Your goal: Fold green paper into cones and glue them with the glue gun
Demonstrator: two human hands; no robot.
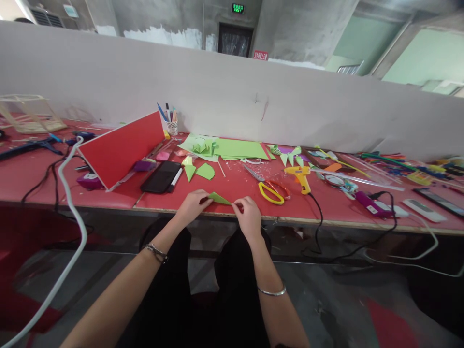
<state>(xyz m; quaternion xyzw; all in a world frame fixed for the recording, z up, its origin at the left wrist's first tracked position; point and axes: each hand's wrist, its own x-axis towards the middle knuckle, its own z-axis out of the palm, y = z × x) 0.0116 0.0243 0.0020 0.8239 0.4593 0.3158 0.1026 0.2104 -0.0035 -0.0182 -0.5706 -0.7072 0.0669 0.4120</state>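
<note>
Between my hands, at the table's front edge, is a small folded piece of green paper [219, 198], pointed at its top. My left hand [192, 207] pinches its left end, and my right hand [248, 215] has thumb and fingertips closed on its right end. Just beyond lie a rounded green paper piece [205, 171] and a folded green paper point [189, 172]. Scissors [271, 192] with yellow and orange handles rest to the right of my right hand. A black phone [161, 177] and a white marker [175, 180] lie beyond my left hand.
Green sheets [239, 149] are stacked near the white partition [217, 92]. A yellow glue gun [300, 178] with a black cord lies right of the scissors. A red board [125, 145] leans upright at left, near a pen cup [171, 127]. A white cable [74, 208] hangs over the left edge.
</note>
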